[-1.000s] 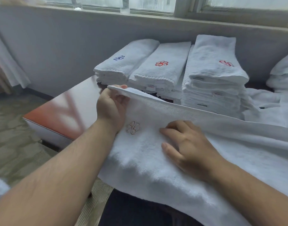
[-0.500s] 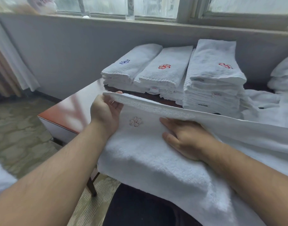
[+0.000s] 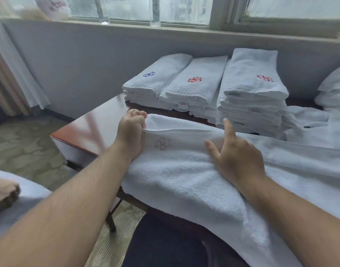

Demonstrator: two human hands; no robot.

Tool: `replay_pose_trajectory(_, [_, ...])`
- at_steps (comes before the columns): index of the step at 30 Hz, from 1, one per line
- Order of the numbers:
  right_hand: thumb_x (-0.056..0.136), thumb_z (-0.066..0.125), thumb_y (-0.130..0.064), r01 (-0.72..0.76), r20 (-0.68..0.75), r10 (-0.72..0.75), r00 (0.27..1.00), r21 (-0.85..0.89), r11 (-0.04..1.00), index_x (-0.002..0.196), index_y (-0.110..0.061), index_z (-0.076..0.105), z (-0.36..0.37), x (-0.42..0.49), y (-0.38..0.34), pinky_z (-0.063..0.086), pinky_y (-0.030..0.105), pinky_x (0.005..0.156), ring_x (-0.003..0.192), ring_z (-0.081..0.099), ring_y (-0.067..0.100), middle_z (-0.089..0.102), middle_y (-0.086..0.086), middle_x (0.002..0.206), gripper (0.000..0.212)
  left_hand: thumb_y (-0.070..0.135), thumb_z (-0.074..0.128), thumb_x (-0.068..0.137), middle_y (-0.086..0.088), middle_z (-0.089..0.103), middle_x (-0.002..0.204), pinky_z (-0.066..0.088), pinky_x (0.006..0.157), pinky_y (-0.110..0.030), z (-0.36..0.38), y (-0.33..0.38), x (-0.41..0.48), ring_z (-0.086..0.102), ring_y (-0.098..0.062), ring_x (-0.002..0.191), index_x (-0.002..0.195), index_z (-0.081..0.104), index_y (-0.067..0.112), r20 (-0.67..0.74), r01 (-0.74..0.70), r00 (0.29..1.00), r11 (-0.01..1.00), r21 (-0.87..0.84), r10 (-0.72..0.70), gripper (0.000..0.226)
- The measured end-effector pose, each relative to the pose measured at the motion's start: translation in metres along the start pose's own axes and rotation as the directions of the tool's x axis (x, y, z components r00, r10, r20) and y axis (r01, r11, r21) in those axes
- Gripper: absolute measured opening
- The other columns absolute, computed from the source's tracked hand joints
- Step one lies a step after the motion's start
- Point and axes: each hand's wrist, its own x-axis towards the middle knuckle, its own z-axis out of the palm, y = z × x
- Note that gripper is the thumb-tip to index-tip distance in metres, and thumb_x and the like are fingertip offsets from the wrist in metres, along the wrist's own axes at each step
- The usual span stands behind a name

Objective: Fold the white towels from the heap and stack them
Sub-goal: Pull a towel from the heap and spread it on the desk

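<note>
A white towel (image 3: pixel 184 174) with a pale flower emblem lies across the near edge of the table and hangs toward me. My left hand (image 3: pixel 131 130) grips its far left edge with curled fingers. My right hand (image 3: pixel 236 153) rests on the towel's middle, fingers spread and the index finger lifted. Behind the towel stand three stacks of folded white towels: a low one with a blue emblem (image 3: pixel 157 78), a low one with a red flower (image 3: pixel 196 81) and a taller one (image 3: pixel 252 89). The unfolded heap (image 3: pixel 319 124) lies at the right.
The glossy reddish-brown table (image 3: pixel 92 128) has its left corner near my left hand, with floor beyond. A grey wall and window sill run behind the stacks. White pillows (image 3: pixel 334 87) sit at the far right. My dark-trousered lap is below the towel.
My left hand has closed more tightly on the towel's edge and drawn it taut. My right hand has lifted its fingers from flat on the towel, the index finger now raised.
</note>
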Motion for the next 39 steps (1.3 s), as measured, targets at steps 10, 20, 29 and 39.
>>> replay_pose_trajectory(10, [0.082, 0.073, -0.019, 0.213, -0.102, -0.222, 0.970, -0.087, 0.973, 0.095, -0.010, 0.060, -0.019, -0.009, -0.007, 0.033, 0.028, 0.047, 0.055, 0.064, 0.032, 0.063, 0.005, 0.062, 0.021, -0.006, 0.033, 0.058, 0.002, 0.059, 0.089, 0.036, 0.080, -0.026, 0.001, -0.004, 0.002, 0.049, -0.016, 0.087, 0.071, 0.039, 0.021, -0.054, -0.017, 0.998, 0.990, 0.139, 0.025, 0.030])
replay_pose_trajectory(20, [0.085, 0.028, -0.065, 0.234, 0.282, -0.307, 0.909, 0.265, 0.935, 0.136, -0.040, 0.030, -0.024, -0.047, 0.001, 0.049, 0.033, 0.092, 0.114, 0.061, 0.014, 0.065, -0.010, 0.127, 0.056, -0.001, 0.042, 0.076, 0.008, 0.061, 0.108, 0.047, 0.068, -0.022, 0.003, 0.003, 0.000, 0.058, -0.014, 0.090, 0.095, 0.061, 0.031, -0.039, -0.106, 0.983, 0.730, 0.675, 0.179, 0.041])
replay_pose_trajectory(29, [0.085, 0.054, -0.037, 0.203, 0.053, -0.231, 0.972, 0.320, 0.925, 0.109, -0.026, 0.048, -0.025, -0.046, 0.000, 0.038, 0.028, 0.061, 0.067, 0.051, 0.009, 0.057, -0.011, 0.068, 0.027, -0.006, 0.037, 0.071, 0.013, 0.062, 0.102, 0.046, 0.074, -0.024, 0.000, 0.028, -0.010, 0.057, -0.013, 0.100, 0.079, 0.065, 0.035, 0.044, -0.180, 0.959, 0.483, 0.857, 0.280, 0.050])
replay_pose_trajectory(39, [0.081, 0.068, -0.007, 0.190, 0.069, -0.220, 0.973, 0.296, 0.936, 0.087, -0.024, 0.046, -0.031, -0.045, -0.002, 0.037, 0.027, 0.045, 0.049, 0.048, 0.006, 0.046, -0.009, 0.049, 0.028, -0.005, 0.045, 0.079, -0.003, 0.054, 0.130, 0.037, 0.094, -0.037, -0.004, 0.015, -0.032, 0.045, -0.026, 0.121, 0.099, 0.071, 0.031, 0.211, -0.198, 0.967, -0.101, 0.975, 0.141, 0.049])
